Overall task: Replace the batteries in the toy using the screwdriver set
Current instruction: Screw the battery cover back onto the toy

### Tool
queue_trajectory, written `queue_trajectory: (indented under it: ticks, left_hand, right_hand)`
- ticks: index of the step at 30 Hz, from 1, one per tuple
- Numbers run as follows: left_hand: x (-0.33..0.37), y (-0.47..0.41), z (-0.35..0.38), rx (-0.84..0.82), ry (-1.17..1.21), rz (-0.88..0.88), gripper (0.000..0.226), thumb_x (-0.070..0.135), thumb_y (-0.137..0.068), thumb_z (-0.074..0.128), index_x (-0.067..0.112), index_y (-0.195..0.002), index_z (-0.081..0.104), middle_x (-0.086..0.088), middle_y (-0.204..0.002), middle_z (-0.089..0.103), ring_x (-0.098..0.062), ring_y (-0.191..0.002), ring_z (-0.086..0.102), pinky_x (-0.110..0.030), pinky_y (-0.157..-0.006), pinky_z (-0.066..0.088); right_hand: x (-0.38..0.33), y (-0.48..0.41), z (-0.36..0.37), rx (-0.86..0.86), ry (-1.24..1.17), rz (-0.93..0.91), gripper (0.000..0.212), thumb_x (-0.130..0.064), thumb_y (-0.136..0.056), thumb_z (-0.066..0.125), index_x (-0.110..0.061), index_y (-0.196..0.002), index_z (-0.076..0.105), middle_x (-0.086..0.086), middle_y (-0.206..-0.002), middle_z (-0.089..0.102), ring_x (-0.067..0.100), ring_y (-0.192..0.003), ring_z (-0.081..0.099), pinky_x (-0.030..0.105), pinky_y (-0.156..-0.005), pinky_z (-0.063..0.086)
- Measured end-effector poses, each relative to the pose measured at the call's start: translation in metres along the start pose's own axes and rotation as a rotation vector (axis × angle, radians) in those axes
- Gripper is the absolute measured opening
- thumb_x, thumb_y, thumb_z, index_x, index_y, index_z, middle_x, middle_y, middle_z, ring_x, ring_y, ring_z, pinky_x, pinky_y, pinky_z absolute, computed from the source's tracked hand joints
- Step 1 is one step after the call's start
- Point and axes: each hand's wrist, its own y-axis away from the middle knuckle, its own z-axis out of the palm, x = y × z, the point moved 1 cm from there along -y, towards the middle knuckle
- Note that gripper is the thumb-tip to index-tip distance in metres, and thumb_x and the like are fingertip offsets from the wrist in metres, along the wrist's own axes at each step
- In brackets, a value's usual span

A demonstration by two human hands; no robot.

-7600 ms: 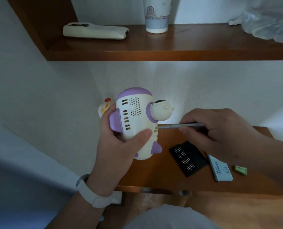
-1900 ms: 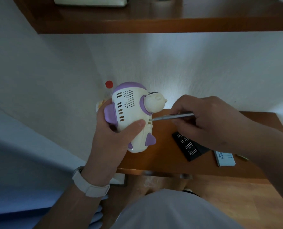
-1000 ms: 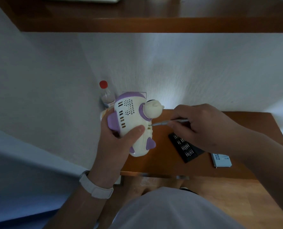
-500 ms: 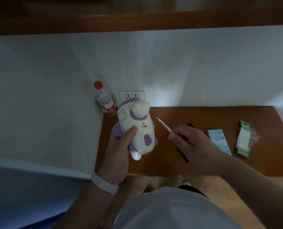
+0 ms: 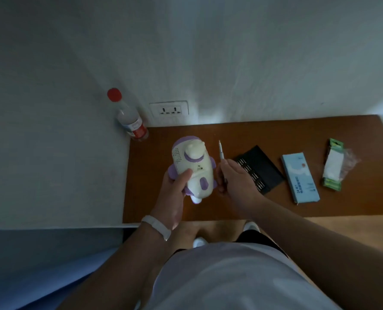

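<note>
Head view, looking steeply down.

Holds the toy [image 5: 191, 168] in the left grip [image 5: 175, 191], thumb pressed across the pale back, other fingers wrapped behind and out of sight. Keeps it over the near-left part of the worktop [image 5: 231, 135]; hard to tell whether resting on it or just above. Lies lengthwise away from the body, rounded purple-ringed end toward the wall, purple fins out to both sides.

Pinches the screwdriver [image 5: 220, 151] in the right grip [image 5: 237, 182], fingers curled round the lower shaft, just beside the toy's right flank. Points the slim shaft toward the wall, nearly parallel to the toy, tip in free air and off the plastic.

Shows a small dark mark mid-back, just beyond the left thumb, probably the screw seat; too small to say whether a screw sits there.

Judged as a pause between turning and opening. Calls next for swinging the tip left and down, from lengthwise to crosswise, because the seat lies left of the right grip. Risks a slip off the rounded shell.

Farther right, well apart: a black bit case [image 5: 260, 170], a blue box [image 5: 300, 177], a wrapped battery pack [image 5: 333, 166]. At the back-left corner, a red-capped bottle [image 5: 131, 121] near a wall socket [image 5: 169, 110].
</note>
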Motion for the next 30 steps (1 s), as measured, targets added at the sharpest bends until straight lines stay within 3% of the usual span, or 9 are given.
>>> queue_trajectory:
  ticks: [8, 12, 19, 25, 30]
  left_hand:
    - [-0.022, -0.017, 0.003, 0.029, -0.004, -0.109, 0.057, 0.017, -0.093, 0.061, 0.008, -0.146, 0.043, -0.024, -0.139, 0.058, -0.045, -0.128, 0.055, -0.066, -0.108, 0.042]
    - [-0.026, -0.021, 0.006, 0.058, 0.027, -0.133, 0.071, 0.021, -0.080, 0.061, 0.005, -0.146, 0.041, -0.027, -0.141, 0.056, -0.047, -0.130, 0.052, -0.064, -0.109, 0.038]
    - [-0.025, -0.026, 0.003, 0.052, 0.083, -0.146, 0.073, 0.019, -0.080, 0.057, 0.002, -0.149, 0.037, -0.032, -0.144, 0.050, -0.051, -0.134, 0.047, -0.072, -0.111, 0.031]
    - [-0.020, -0.027, -0.008, 0.042, 0.020, -0.130, 0.070, 0.022, -0.083, 0.059, 0.003, -0.147, 0.040, -0.029, -0.142, 0.053, -0.046, -0.132, 0.050, -0.065, -0.113, 0.036]
    - [-0.024, -0.031, -0.022, -0.010, -0.076, -0.109, 0.045, 0.011, -0.100, 0.057, 0.009, -0.143, 0.046, -0.018, -0.135, 0.063, -0.036, -0.125, 0.061, -0.054, -0.107, 0.048]
  right_hand:
    - [0.021, -0.013, -0.006, 0.033, 0.094, 0.052, 0.038, -0.027, -0.108, 0.035, -0.012, -0.074, 0.046, -0.001, -0.056, 0.048, 0.014, -0.048, 0.044, 0.025, -0.047, 0.041]
    - [0.030, -0.019, -0.006, 0.045, 0.148, 0.059, 0.036, -0.025, -0.107, 0.036, -0.011, -0.076, 0.046, 0.003, -0.061, 0.049, 0.015, -0.050, 0.045, 0.026, -0.049, 0.042]
    - [0.041, -0.028, -0.004, 0.012, 0.141, 0.046, 0.033, -0.024, -0.107, 0.037, -0.012, -0.078, 0.047, 0.001, -0.059, 0.054, 0.010, -0.049, 0.047, 0.024, -0.049, 0.042]
    - [0.044, -0.029, -0.004, 0.010, 0.177, 0.039, 0.034, -0.024, -0.107, 0.038, -0.012, -0.077, 0.050, 0.001, -0.060, 0.051, 0.011, -0.050, 0.047, 0.025, -0.049, 0.044]
    - [0.039, -0.024, -0.009, 0.008, 0.237, 0.031, 0.035, -0.027, -0.107, 0.038, -0.012, -0.077, 0.050, 0.004, -0.063, 0.051, 0.015, -0.055, 0.048, 0.028, -0.054, 0.045]
